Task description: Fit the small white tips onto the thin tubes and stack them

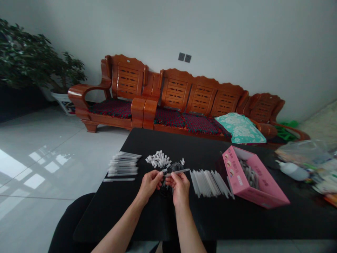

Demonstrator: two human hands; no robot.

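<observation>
My right hand (179,184) pinches a slim translucent pen barrel (184,171), held nearly level above the table with its free end pointing right. My left hand (151,182) is closed at the other end, its thumb and finger on a small white cap (164,170) there. Whether cap and barrel are joined cannot be made out. Behind and under the hands lie thin black pieces (177,166), partly hidden. A heap of short white caps (158,160) sits just beyond my left hand. To the right, a row of translucent barrels (209,183) lies side by side.
White-ended pens (123,164) lie stacked at the left of the black table (147,140). On the right stand an open pink box (259,195) of grey-white sticks, a white bottle (293,171) and plastic bags (302,153). Behind is a wooden sofa (176,91).
</observation>
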